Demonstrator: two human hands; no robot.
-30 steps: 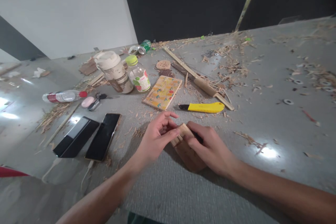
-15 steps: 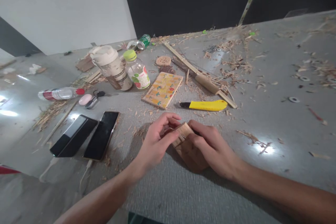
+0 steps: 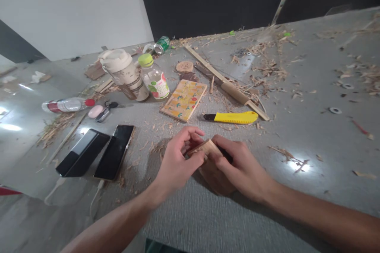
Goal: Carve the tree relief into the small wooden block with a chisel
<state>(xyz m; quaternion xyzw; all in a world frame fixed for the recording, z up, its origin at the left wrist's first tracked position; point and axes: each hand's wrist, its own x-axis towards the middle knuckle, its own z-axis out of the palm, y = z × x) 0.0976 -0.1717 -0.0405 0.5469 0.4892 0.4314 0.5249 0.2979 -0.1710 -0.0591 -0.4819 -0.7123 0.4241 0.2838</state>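
Note:
Both my hands meet over a small light wooden block point(image 3: 204, 147) near the table's front middle. My left hand point(image 3: 178, 158) pinches the block's left end between thumb and curled fingers. My right hand point(image 3: 237, 166) wraps its right side, fingers closed. Under them a darker brown wooden piece point(image 3: 215, 178) rests on the grey table point(image 3: 208, 221). A dark thin object shows under my right fingers, too hidden to name. A yellow utility knife point(image 3: 233, 117) lies just beyond the hands.
Two black phones point(image 3: 97, 154) lie to the left. Further back stand a lidded cup point(image 3: 124, 73), a green-capped bottle point(image 3: 152, 77) and a patterned notebook point(image 3: 184, 100). A lying water bottle point(image 3: 67, 105), keys, bamboo sticks point(image 3: 225, 85) and shavings litter the table.
My left fingers have curled tighter onto the block, which has tipped slightly flatter. The hands stay in the same spot; the view shifted a little.

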